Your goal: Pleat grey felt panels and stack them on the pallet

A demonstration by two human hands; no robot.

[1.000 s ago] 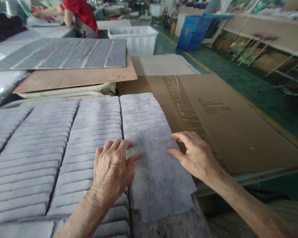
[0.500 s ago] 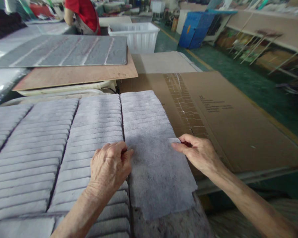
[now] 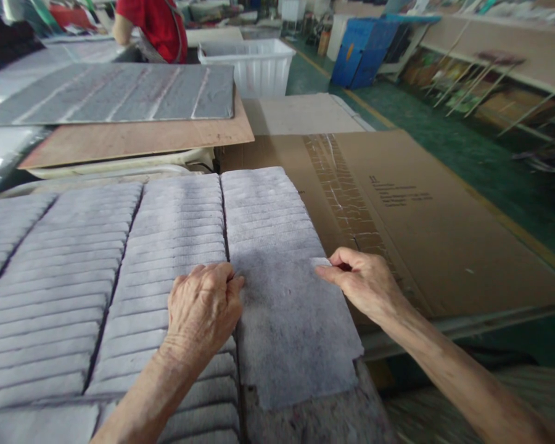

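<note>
Pale grey, thin and slightly fuzzy, a nonwoven fabric sheet [image 3: 296, 327] lies at the near end of the rightmost row of overlapping sheets [image 3: 263, 203], with small stepped notches at its two near corners. Its mottled face is flat along the middle, and its near edge rests over a rough, speckled desk [image 3: 324, 422].

At the sheet's far right corner, the right hand [image 3: 367, 283] has thumb and forefinger pressed together in a narrow grip, pinching a pale, slightly raised edge. The left hand [image 3: 203, 305] is curled at the far left corner, knuckles up, with thumb and forefinger drawn together; its grip appears to pinch the sheet there, though the fingers partly hide the edge.

To the left, three more shingled rows [image 3: 176, 228] of the same soft material run from near to far, their rounded edges forming even ridges with dark, narrow gaps between the rows. On the right lies smooth brown cardboard [image 3: 457, 246], crossed by a strip of wrinkled, shiny tape [image 3: 345, 197]. Farther left, a grey board [image 3: 124, 92] with whitish stripes rests on a plywood panel [image 3: 166, 137]; beyond stands a ribbed white plastic bin [image 3: 259, 74].
</note>
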